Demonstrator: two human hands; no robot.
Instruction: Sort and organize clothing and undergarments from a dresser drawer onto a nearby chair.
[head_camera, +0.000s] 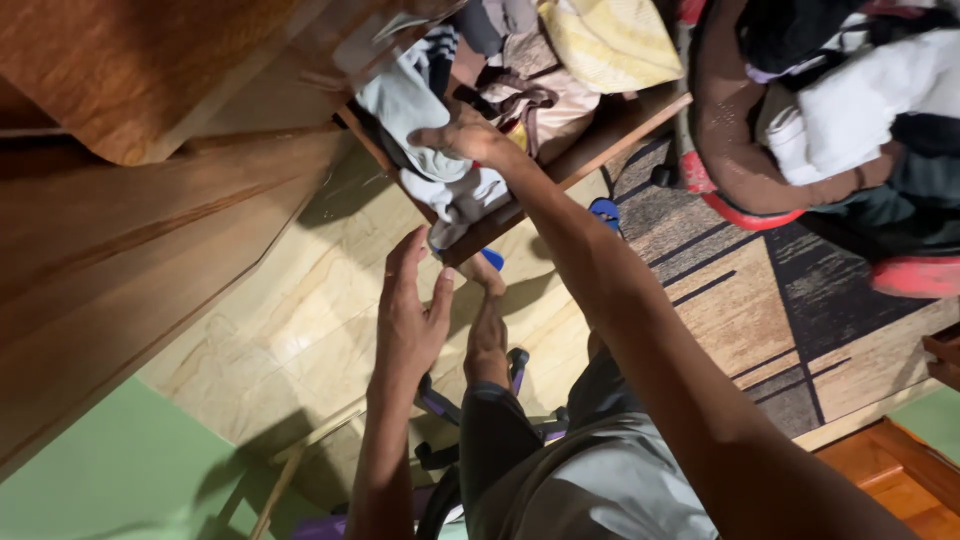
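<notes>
**Hands at open drawer**

Right hand (462, 138): fingers spread flat on pale blue cloth (405, 105), which lies in the drawer (560, 165) near its front edge. Left hand (410, 310): open, fingers loosely extended, empty, just below the drawer front. Laundry basket (730, 130) stands nearby on rug (740, 300).

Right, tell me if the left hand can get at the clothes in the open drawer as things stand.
Probably yes. The left hand hangs open just below the drawer's front edge, holding nothing, with no object between it and the clothes. The right hand already rests on them, so it may crowd the same spot.
</notes>
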